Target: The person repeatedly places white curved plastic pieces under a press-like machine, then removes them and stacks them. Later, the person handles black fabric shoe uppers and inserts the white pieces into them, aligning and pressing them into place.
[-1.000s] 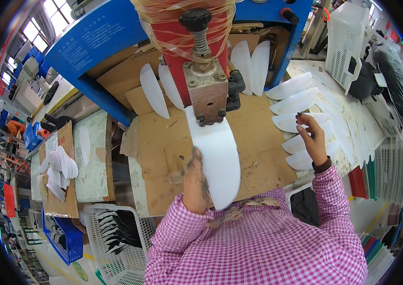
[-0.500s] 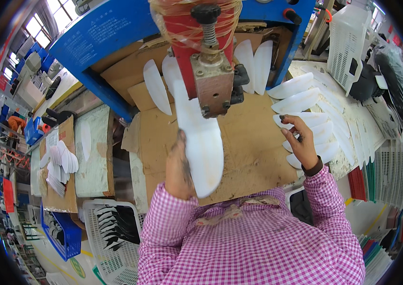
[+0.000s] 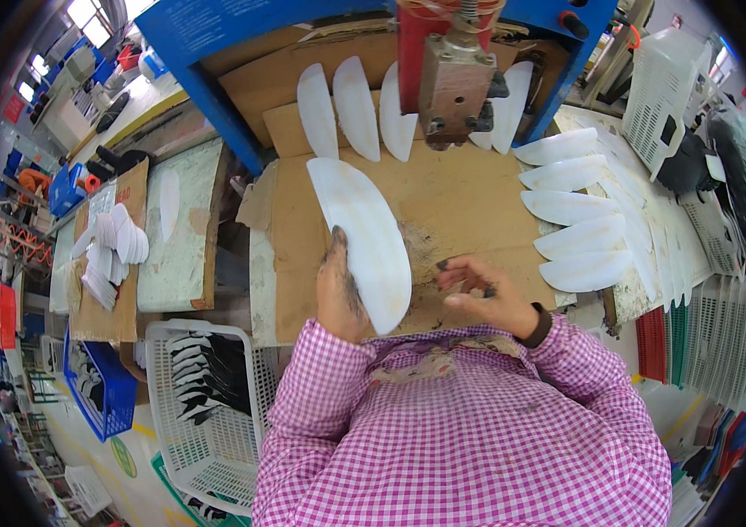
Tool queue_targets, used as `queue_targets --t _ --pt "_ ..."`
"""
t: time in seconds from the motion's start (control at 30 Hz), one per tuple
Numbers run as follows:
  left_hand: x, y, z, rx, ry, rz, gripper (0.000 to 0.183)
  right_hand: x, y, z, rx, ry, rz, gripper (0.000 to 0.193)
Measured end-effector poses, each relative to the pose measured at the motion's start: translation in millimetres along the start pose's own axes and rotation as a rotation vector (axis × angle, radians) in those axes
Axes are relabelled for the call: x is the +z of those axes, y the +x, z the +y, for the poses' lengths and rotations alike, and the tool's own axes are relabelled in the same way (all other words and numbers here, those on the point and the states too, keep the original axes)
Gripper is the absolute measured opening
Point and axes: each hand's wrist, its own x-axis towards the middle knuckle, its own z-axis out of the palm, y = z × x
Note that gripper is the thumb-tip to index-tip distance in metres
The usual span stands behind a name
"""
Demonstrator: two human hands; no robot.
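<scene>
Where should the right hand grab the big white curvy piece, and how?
Probably pinch the big white curvy piece by its lower right edge, coming from the right. That free edge bulges toward the empty right hand, while the left hand holds the lower left edge.

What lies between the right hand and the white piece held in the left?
In the head view, only smudged brown cardboard shows between the right hand and the white piece.

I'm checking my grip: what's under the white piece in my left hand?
Brown cardboard shows around the white piece. Your left hand holds its edge; any fingers or surface directly beneath are covered.
</scene>
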Motion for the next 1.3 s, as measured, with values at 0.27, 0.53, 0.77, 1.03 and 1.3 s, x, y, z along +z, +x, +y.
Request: queue_targets --t 0.27,0.53,0.77,1.03,1.3 --pt "-20 19 12 0.349 0.068 0.278 0.041 85 47 4 0.024 0.354 0.009 0.036" --pt "-40 9 40 0.450 0.002 0.418 0.044 96 92 0 0.143 0.478 0.174 0.020" --pt "-71 -10 60 0.491 0.011 0.377 0.043 63 166 -15 -0.055 0.496 0.384 0.019" --pt "-112 -56 69 0.485 0.123 0.592 0.048 49 304 -46 -0.334 0.153 0.263 0.015" --pt "-122 -80 63 0.322 0.198 0.531 0.056 60 393 -41 -0.627 -0.601 0.375 0.013"
